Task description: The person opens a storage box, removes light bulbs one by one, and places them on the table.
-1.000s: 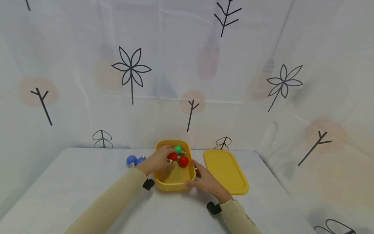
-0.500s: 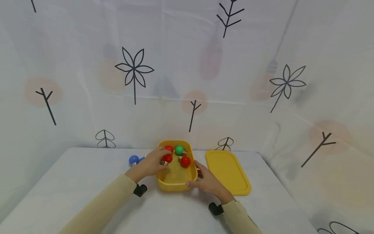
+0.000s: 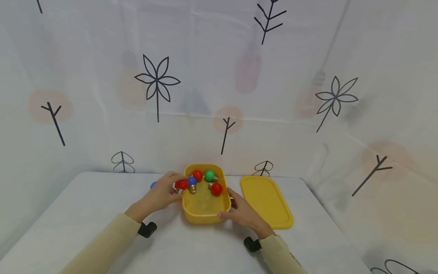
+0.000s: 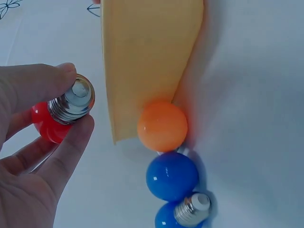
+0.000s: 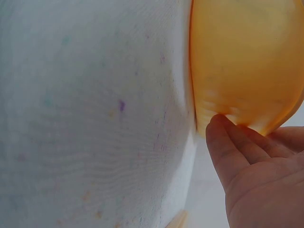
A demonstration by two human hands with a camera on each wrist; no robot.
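Note:
My left hand (image 3: 161,194) pinches a red light bulb (image 4: 52,127) between thumb and fingers, at the left rim of the yellow box (image 3: 202,219). The bulb's metal screw base (image 4: 76,97) points out from the fingertips in the left wrist view. Inside the box lie a blue bulb (image 3: 192,180), a green bulb (image 3: 210,175) and two more red bulbs, one at the back (image 3: 197,175) and one on the right (image 3: 216,189). My right hand (image 5: 266,175) rests its fairly straight fingers against the box's right side, its thumb near the front corner.
An orange bulb (image 4: 162,126) and two blue bulbs, one in the middle (image 4: 172,175) and one with its base up (image 4: 166,218), sit outside the box on the left. A yellow lid (image 3: 267,201) lies flat to the right. Behind the table (image 3: 301,243) hangs a printed cloth (image 3: 191,140).
My left hand has moved left from inside the box to its left rim, carrying the red bulb. The blue bulb in the box has come into sight. My right hand has stayed at the box.

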